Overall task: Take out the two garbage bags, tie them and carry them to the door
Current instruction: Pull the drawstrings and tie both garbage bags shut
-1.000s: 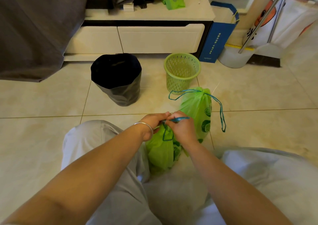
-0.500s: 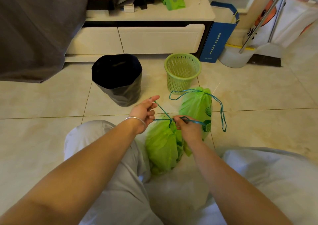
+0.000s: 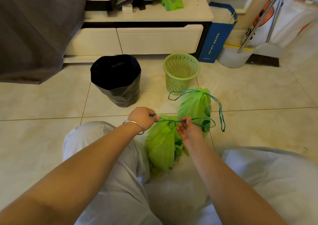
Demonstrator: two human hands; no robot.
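Note:
Two green garbage bags stand on the tiled floor between my knees. The near bag (image 3: 161,145) has its neck gathered by a blue drawstring (image 3: 169,121). My left hand (image 3: 142,118), with a silver bangle on the wrist, pinches the string's left end. My right hand (image 3: 188,130) grips the right strand, palm up, close to the knot. The string runs taut between the two hands. The far bag (image 3: 194,104) is cinched shut, and its blue loops hang loose to the right.
A bin lined with a black bag (image 3: 117,80) and an empty green mesh basket (image 3: 180,71) stand ahead. Behind them is a white low cabinet (image 3: 154,38). A blue paper bag (image 3: 216,40) and a white bucket (image 3: 232,57) sit at the right.
My hands went from working close together at the near bag's neck to pulling apart sideways, drawing the blue string taut. The far bag has not moved.

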